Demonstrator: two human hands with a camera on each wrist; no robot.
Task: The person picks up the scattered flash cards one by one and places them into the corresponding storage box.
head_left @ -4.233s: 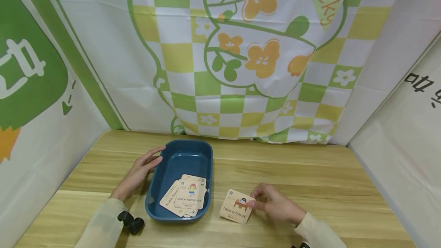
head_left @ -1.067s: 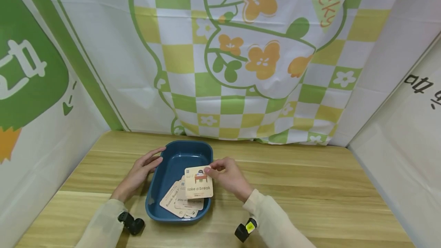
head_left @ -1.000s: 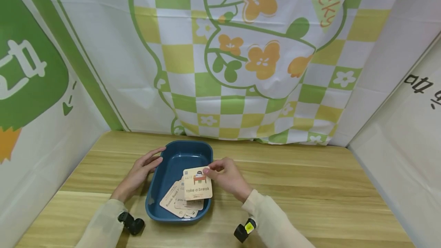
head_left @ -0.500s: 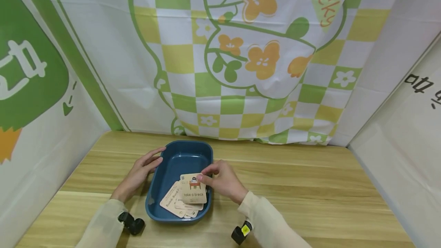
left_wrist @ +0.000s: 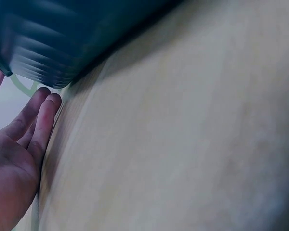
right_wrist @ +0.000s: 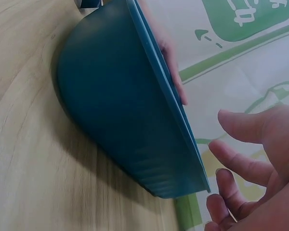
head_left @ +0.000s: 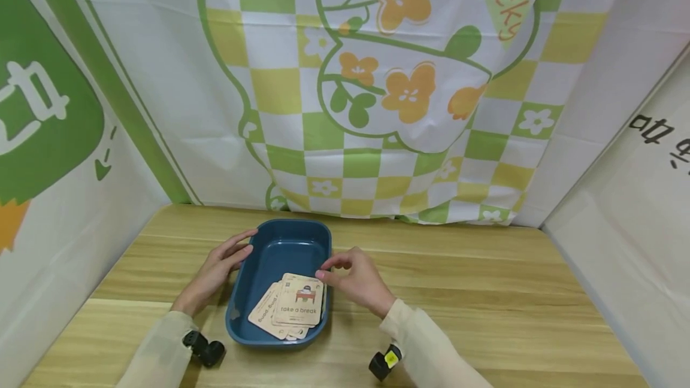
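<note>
A blue rectangular tray [head_left: 291,233] stands on the wooden table, left of the middle. Several square picture cards overlap in its near half, and the "take a break" card [head_left: 299,304] lies uppermost. Beneath it a tilted "ping-pong" card [head_left: 265,314] sticks out to the left. My left hand [head_left: 220,265] rests at the tray's left rim with its fingers extended. Over the right rim hovers my right hand [head_left: 358,280], fingertips close to the top card's upper right corner. In the right wrist view its thumb and forefinger are spread apart with nothing between them.
The wooden tabletop [head_left: 458,292] reaches to both sides of the tray. A white curtain with green and yellow checks [head_left: 366,166] hangs along the back edge. Each sleeve carries a black wrist camera, the left one [head_left: 203,349] beside the tray's near left corner.
The "take a break" card came from the table to the tray in my right hand and was lowered onto the pile. My right fingers have let it go. The left hand has stayed put.
</note>
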